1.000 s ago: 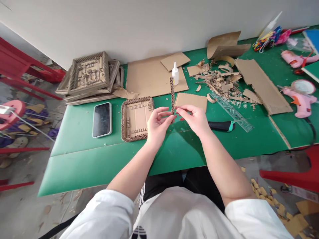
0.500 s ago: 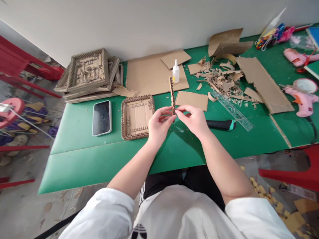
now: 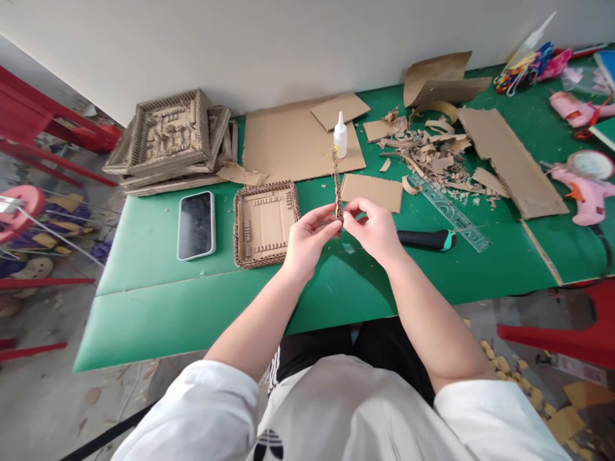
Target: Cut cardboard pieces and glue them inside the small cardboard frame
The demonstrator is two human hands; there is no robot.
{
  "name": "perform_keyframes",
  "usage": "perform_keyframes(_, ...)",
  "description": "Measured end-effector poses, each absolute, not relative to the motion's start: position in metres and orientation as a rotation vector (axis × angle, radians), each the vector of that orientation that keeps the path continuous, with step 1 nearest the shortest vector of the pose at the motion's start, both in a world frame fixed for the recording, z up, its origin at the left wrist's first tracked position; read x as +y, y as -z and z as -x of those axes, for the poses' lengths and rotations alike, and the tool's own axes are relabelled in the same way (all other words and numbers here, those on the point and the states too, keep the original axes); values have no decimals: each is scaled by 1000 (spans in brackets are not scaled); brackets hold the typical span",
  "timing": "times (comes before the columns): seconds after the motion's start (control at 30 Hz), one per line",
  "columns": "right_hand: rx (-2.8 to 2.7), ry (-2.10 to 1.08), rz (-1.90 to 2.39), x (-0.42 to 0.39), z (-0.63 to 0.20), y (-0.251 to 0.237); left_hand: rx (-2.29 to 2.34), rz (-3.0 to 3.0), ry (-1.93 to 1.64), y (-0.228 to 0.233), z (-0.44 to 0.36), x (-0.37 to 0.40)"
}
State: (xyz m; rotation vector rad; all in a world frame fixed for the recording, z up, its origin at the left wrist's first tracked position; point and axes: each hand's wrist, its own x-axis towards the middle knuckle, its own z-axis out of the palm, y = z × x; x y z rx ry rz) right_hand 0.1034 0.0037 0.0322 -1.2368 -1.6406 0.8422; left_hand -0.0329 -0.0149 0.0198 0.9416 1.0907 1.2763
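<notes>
Pinching cardboard strip (image 3: 337, 186) upright, lower end (between fingers (image 3: 331, 224)), both hands

Above the green tabletop (image 3: 158, 307), the left hand (image 3: 307, 238) and right hand (image 3: 375, 229) pinch the lower end of a thin upright corrugated cardboard strip (image 3: 337, 182). Just left of the strip lies a square cardboard tray (image 3: 265, 223); right, a black-handled knife (image 3: 425, 239).

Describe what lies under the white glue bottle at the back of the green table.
The glue bottle stands on a large flat cardboard sheet, which lies on the green table. The bottle's base covers the spot beneath it.
</notes>
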Motion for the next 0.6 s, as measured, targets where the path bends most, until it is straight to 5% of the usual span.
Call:
perform_keyframes(0.4, -1473, -1241, 1094, 7, -106, -28, 855, -786, -1040, -29, 41, -14)
perform_keyframes(0.6, -1787, -828, 1200, 3, -103, -29, 1020, -881, -1138, -28, 35, -16)
